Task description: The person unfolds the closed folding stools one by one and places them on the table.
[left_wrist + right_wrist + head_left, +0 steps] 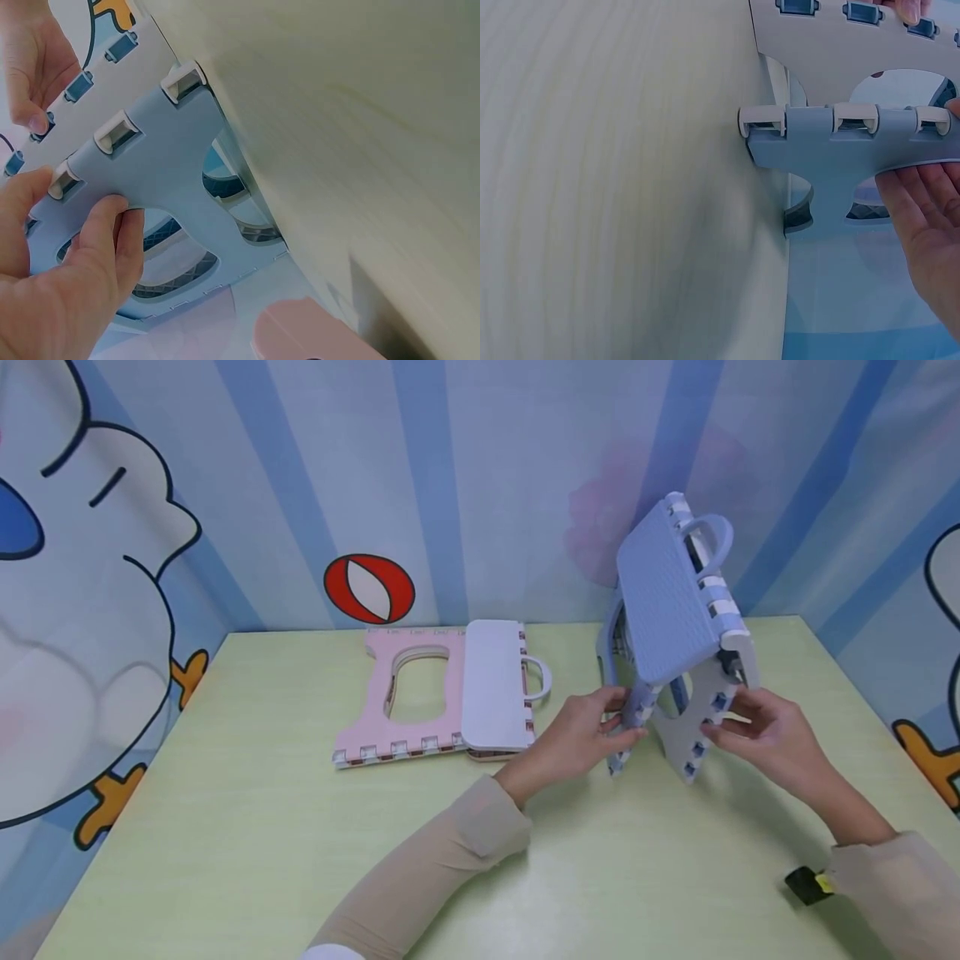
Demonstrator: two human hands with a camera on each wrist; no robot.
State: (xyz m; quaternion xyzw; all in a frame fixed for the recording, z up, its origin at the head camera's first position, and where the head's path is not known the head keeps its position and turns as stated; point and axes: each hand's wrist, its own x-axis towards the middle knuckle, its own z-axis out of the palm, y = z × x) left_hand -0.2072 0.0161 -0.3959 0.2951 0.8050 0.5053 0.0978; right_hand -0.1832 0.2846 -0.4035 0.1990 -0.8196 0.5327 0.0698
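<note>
A blue-and-white folding step stool (663, 597) stands half unfolded and tilted at the right of the table, its seat sloping and its handle loop upward. My left hand (566, 743) grips the near edge of its left leg panel. In the left wrist view, the left hand (79, 270) has fingers reaching into that panel's cutout. The right leg panel's edge is held by my right hand (780, 739). In the right wrist view, the right hand's (934, 232) fingers go under the blue panel, partly out of frame. A gap separates the two panels.
A pink-and-white folding stool (420, 693) lies folded flat on the pale green table (285, 827), left of the blue one. A black-and-yellow object (808, 885) shows beside the right sleeve. A cartoon-printed curtain (495, 485) rises behind the table.
</note>
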